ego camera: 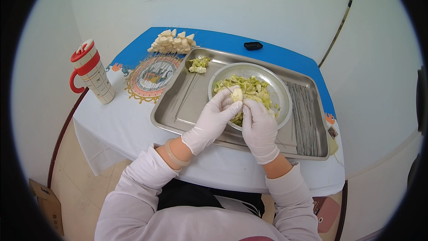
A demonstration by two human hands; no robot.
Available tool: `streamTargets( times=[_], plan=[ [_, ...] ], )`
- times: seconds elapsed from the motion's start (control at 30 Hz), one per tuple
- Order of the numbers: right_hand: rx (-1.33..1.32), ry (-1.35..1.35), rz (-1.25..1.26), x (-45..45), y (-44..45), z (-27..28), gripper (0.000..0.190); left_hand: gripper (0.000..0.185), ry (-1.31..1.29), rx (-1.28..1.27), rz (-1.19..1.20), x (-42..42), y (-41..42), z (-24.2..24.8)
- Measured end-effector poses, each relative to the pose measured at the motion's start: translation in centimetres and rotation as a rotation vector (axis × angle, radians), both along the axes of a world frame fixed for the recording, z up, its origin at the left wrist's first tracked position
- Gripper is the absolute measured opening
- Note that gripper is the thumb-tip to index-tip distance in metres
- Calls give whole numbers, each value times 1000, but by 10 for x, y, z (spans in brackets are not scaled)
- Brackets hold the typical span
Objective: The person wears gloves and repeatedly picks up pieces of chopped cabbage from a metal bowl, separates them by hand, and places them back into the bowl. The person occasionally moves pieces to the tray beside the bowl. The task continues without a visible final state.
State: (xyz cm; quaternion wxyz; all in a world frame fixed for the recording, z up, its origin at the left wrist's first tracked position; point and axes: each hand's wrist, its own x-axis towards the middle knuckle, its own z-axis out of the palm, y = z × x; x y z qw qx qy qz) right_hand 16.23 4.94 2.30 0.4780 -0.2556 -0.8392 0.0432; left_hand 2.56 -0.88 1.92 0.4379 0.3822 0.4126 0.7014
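My left hand (214,117), in a white glove, grips a pale yellow-green leaf piece (236,95) over a round metal bowl (285,107). Opposite it, my right hand (260,125), also gloved, pinches at the piece's lower right edge; a thin metal skewer runs by its wrist. Chopped cabbage-like leaves (247,85) fill part of the bowl, which sits in a large steel tray (187,102). Many thin metal skewers (302,120) lie along the tray's right side. Leaf pieces on skewers (199,65) rest in its upper left corner.
Left of the tray's back corner, skewered white pieces (172,42) are stacked on the cloth-covered table (133,130). A red and cream tumbler (93,72) stands at the left edge. Behind the tray lies a small black dish (253,46).
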Motion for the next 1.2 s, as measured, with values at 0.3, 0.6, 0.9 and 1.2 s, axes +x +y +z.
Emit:
streamTargets(
  times=[0.3, 0.6, 0.9, 1.2],
  plan=[
    [33, -161, -3, 4, -5, 9, 44, 45, 15, 25, 126, -9, 4, -6],
    [18, -74, -69, 1, -6, 12, 15, 38, -116, 101, 338, -6, 5, 3],
    [-31, -57, -172, 15, 14, 19, 20, 36, -50, 171, 511, -22, 7, 8],
    [-912, 358, 581, 50, 9, 78, 33, 45, 615, 442, 322, -8, 2, -12]
  ],
)
